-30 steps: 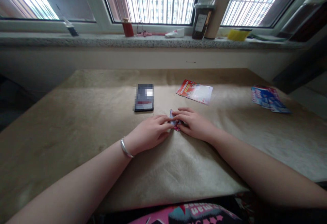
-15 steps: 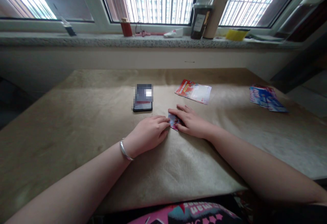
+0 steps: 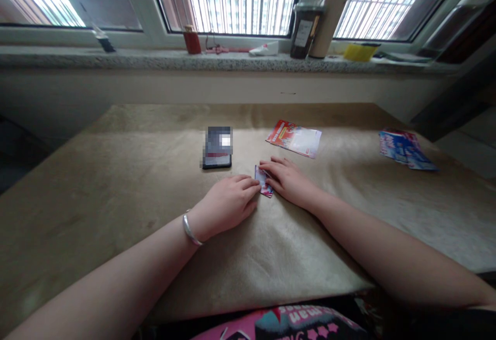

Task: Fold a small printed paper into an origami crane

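Observation:
A small folded piece of coloured paper [image 3: 264, 182] lies on the beige felt-covered table [image 3: 116, 185] between my two hands. My left hand [image 3: 228, 203], with a silver bracelet on the wrist, has its fingers curled and its fingertips pinch the paper's left edge. My right hand [image 3: 289, 180] rests flat with fingers stretched over the paper's right side, pressing it to the table.
A dark phone [image 3: 217, 148] lies just beyond my left hand. A red and white printed sheet [image 3: 295, 138] sits further back, a blue printed sheet [image 3: 405, 149] at the far right. The windowsill [image 3: 155, 61] holds a red cup, a dark jar and a yellow object.
My right hand's fingers have drawn back off the paper's left part, so more of the folded paper shows. My left hand has barely moved.

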Demonstrator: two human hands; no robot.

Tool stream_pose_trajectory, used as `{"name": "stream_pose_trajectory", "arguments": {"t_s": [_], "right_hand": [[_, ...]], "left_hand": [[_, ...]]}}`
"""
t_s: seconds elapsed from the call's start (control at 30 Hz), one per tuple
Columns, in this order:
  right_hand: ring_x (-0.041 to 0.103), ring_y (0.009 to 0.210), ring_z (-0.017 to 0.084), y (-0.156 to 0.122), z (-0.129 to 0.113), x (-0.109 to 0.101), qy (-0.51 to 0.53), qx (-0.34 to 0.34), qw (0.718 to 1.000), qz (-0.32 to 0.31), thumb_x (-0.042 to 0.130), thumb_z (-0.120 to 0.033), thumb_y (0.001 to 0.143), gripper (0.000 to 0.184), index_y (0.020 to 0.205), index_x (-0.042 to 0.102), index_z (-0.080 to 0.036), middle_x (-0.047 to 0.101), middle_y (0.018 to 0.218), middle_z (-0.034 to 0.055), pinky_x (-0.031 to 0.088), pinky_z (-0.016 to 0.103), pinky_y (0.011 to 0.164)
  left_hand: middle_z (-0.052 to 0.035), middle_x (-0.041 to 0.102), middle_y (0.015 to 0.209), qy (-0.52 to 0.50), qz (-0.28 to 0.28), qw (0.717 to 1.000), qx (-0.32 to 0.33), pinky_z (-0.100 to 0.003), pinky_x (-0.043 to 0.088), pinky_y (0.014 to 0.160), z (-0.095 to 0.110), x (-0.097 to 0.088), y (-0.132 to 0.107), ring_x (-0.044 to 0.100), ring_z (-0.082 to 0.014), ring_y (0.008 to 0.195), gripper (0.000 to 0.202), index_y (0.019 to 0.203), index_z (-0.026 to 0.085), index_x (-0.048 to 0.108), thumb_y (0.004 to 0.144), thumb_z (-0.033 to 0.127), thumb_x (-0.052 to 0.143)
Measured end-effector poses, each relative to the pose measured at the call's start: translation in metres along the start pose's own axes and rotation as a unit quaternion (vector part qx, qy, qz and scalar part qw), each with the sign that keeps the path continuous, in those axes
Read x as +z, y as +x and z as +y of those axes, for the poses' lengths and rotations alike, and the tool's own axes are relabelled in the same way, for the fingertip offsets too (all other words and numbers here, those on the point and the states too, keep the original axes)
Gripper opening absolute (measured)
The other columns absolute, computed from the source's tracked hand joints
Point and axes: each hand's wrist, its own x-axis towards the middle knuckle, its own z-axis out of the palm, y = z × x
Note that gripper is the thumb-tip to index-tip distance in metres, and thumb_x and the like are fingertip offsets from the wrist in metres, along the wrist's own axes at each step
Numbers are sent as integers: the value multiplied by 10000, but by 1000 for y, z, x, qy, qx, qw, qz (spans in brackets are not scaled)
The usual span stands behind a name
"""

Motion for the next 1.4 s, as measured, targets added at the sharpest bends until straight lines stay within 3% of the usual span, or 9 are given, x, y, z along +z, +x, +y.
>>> {"name": "stream_pose_trajectory", "arguments": {"t_s": [0.23, 0.37, 0.5, 0.6, 0.7, 0.87, 0.97, 1.13, 1.4], "right_hand": [[438, 1262, 274, -3, 0, -2, -43, -11, 999, 13, 446, -272, 913, 385, 1255, 570, -148, 549, 1329, 86, 355, 440, 1068], [489, 1206, 262, -6, -1, -5, -44, -30, 998, 27, 480, -297, 897, 338, 1176, 606, -156, 586, 1275, 95, 381, 426, 1041], [570, 1031, 233, -11, -8, -11, -24, -31, 998, 42, 519, -282, 871, 223, 1029, 620, -161, 652, 1094, 98, 460, 383, 916], [572, 979, 242, -13, -14, -16, -15, -61, 998, 28, 619, -422, 806, 298, 982, 626, -182, 654, 1043, 87, 476, 386, 859], [568, 997, 244, -13, -17, -18, -3, -92, 995, 23, 665, -462, 765, 348, 982, 638, -191, 658, 1063, 83, 468, 391, 875], [562, 1061, 239, -12, -15, -14, 23, -133, 991, 24, 654, -327, 779, 282, 1032, 636, -204, 671, 1098, 49, 444, 392, 946], [547, 1101, 243, -12, -11, -11, 31, -134, 990, 30, 629, -237, 767, 241, 1005, 642, -203, 670, 1116, 43, 436, 402, 969], [571, 1000, 217, -11, -6, -13, 39, -127, 990, 53, 581, -177, 787, 70, 795, 647, -199, 677, 1056, 53, 468, 377, 893], [557, 939, 205, -8, -7, -9, 42, -74, 995, 52, 587, -170, 774, 39, 796, 612, -189, 670, 960, 60, 449, 347, 870]], "left_hand": [[-77, 645, 1178, 22, 12, 1000, -13, -407, 461, 973, 0, 2, -1, 585, -237, 1087, 279, 1107, 142, 634, 901, 221, 462], [-92, 668, 1091, 22, 6, 1000, -15, -402, 466, 949, -1, -1, -2, 603, -224, 1031, 248, 1058, 148, 645, 908, 205, 457], [-89, 641, 1092, 5, -1, 1000, -8, -397, 480, 918, -4, -3, -3, 586, -217, 1033, 284, 1157, 190, 600, 918, 199, 447], [-92, 623, 1063, -25, 7, 999, -27, -380, 497, 895, -7, 0, -2, 582, -208, 1004, 267, 1130, 187, 608, 902, 184, 469], [-90, 599, 1075, -70, 29, 996, -39, -361, 499, 908, -10, 4, -2, 574, -200, 1016, 227, 1073, 180, 614, 871, 168, 511], [-123, 516, 1269, -90, 54, 993, -51, -386, 464, 973, -12, 9, -4, 534, -224, 1125, 224, 1072, 164, 593, 860, 174, 521], [-105, 576, 1202, -84, 41, 994, -51, -390, 444, 992, -14, 9, -4, 523, -225, 1138, 226, 1072, 159, 588, 852, 166, 534], [-77, 634, 1006, -70, 39, 992, -96, -366, 482, 879, -18, 8, -2, 571, -204, 944, 132, 953, 148, 627, 854, 162, 540], [-47, 636, 916, -78, 58, 988, -123, -337, 466, 816, -23, 13, -2, 540, -193, 872, 66, 872, 161, 638, 855, 174, 575]]}}
